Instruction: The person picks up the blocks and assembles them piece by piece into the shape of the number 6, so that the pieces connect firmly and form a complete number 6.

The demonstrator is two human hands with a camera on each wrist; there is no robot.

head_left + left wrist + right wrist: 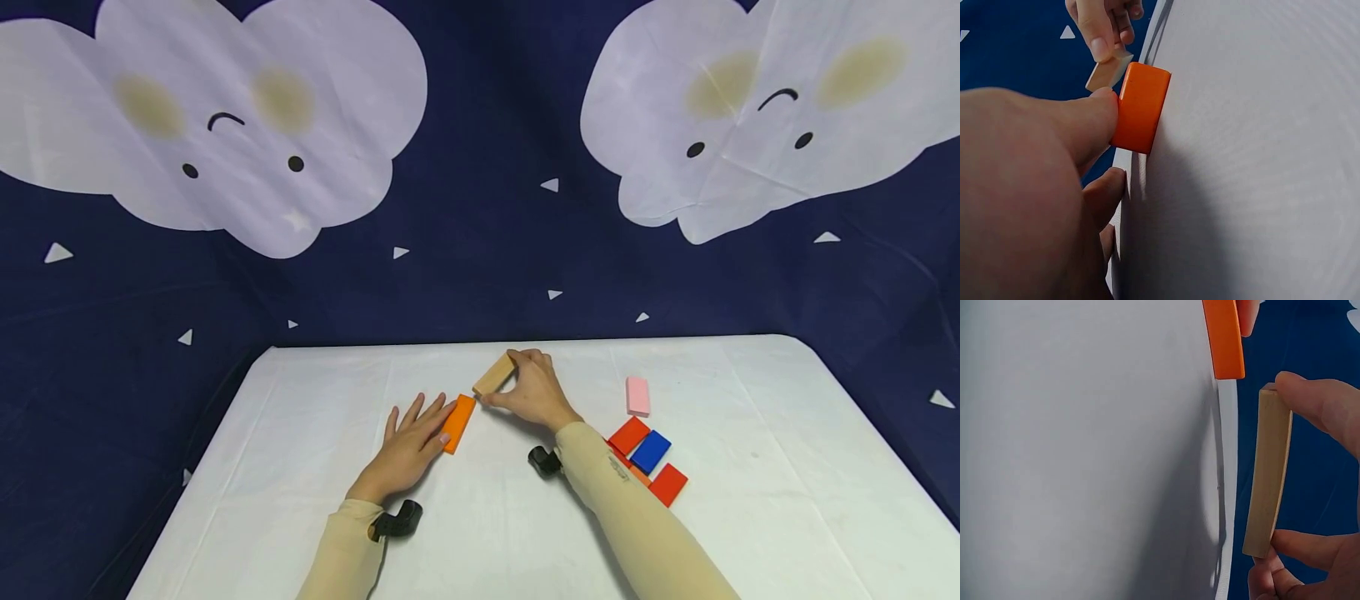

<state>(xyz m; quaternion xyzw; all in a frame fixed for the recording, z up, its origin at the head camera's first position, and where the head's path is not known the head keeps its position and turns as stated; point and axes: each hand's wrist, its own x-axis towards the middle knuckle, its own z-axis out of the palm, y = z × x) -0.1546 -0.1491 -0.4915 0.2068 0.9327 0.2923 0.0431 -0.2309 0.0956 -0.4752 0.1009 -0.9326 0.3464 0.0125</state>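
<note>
My right hand (531,390) pinches a plain wooden block (494,375) by its two ends, thumb at the near end and fingers at the far one. The right wrist view shows that wooden block (1267,475) lengthwise between thumb and fingertips. An orange block (459,424) lies just in front of it, close to its near end. My left hand (408,450) rests beside the orange block with fingers spread and fairly straight. In the left wrist view, its thumb touches the side of the orange block (1142,107); the contact of the other fingers is partly hidden.
Right of my right forearm lie red blocks (630,435), a blue block (651,452) and an orange piece partly covered by the sleeve. A pink block (637,396) sits farther back. A dark cloth with clouds (480,283) hangs behind the white table (750,400).
</note>
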